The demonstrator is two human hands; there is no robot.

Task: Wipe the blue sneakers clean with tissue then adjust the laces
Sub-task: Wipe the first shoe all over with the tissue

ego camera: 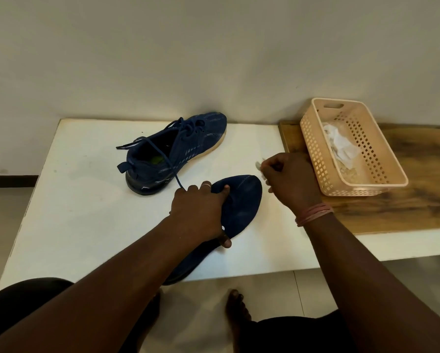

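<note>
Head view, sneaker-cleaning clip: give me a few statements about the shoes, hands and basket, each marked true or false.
1. The left hand grips the near blue mesh sneaker on the white table. True.
2. The right hand is open and holds nothing. False: its fingers pinch a small crumpled tissue piece.
3. The peach perforated plastic basket stands on the brown wooden board. True.
4. The basket holds the far blue lace-up sneaker. False: it holds crumpled white tissues; that sneaker stands on the table.
5. The far sneaker's laces are tied in a bow. False: a loose lace trails toward the left hand.
</note>
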